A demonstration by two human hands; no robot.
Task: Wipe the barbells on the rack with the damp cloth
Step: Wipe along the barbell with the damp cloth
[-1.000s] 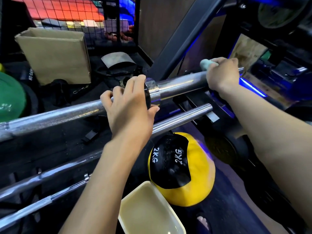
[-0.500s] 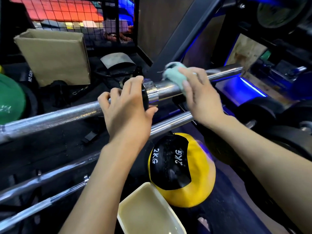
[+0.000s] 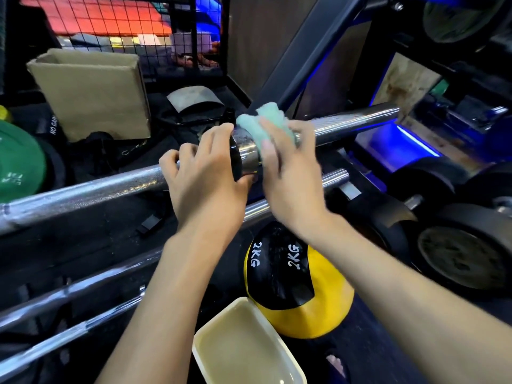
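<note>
Top long chrome steel barbell (image 3: 91, 189) lies across the rack, running from lower left up to the right end near the blue light. Left hand (image 3: 205, 184) has its grip wrapped over the bar just left of the black collar (image 3: 235, 156), thumb underneath, steadying it. Right hand (image 3: 291, 176) presses the crumpled pale-green damp cloth (image 3: 263, 126) onto the smooth sleeve right beside the collar; fingers curl over the cloth, so that grip is clenched on it. This hand is motion-blurred.

Handling, my read:
- Bar: heavy, rigid, won't flex. The shaft under the left hand is knurled, so the hold there should be good. The polished sleeve probably gets slick when wet and may spin, so hold the shaft, not the sleeve.
- Cloth: light, soft, conforms to the round. Best wrapped around the bar and slid along. It may snag on the knurl.
- Two more chrome bars (image 3: 83, 289) sit lower in the rack, untouched by either hand.

Readable text:
- "2KG" twice in white on the yellow-and-black medicine ball (image 3: 299, 286).
- "NO GAIN" partial, on a black item (image 3: 52, 126) beside the cardboard box (image 3: 91, 92).
- White marks on the green plate (image 3: 16, 164), not legible.

Cream plastic basin (image 3: 246, 347) sits below, close to the ball.
</note>
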